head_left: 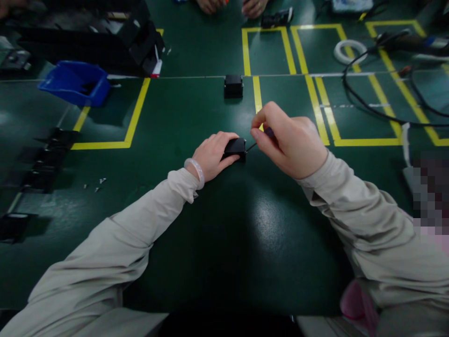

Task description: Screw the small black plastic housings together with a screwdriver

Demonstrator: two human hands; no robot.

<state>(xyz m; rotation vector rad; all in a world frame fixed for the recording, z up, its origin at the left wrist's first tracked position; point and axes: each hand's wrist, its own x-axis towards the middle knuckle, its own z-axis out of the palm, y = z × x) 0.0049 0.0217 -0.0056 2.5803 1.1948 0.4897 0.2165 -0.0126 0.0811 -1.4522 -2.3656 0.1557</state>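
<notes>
My left hand [212,157] grips a small black box [235,147] against the green table, thumb on the near side and fingers on the far side. In my right hand [289,140] is a screwdriver [251,147]; its thin dark shaft slants down to the right end of the box, and most of its handle is hidden by my fingers. The tip meets the box near a small shiny spot, perhaps a screw. Farther back on the table sits a second black box [233,86], apart from both hands.
Several small screws [101,180] lie to the left. Beyond them are a row of black parts [45,164], a blue bin [79,82] and a large black crate [135,42]. A tape roll [350,51] and black cable [372,110] lie right. Another person's hands [254,7] show at the far edge.
</notes>
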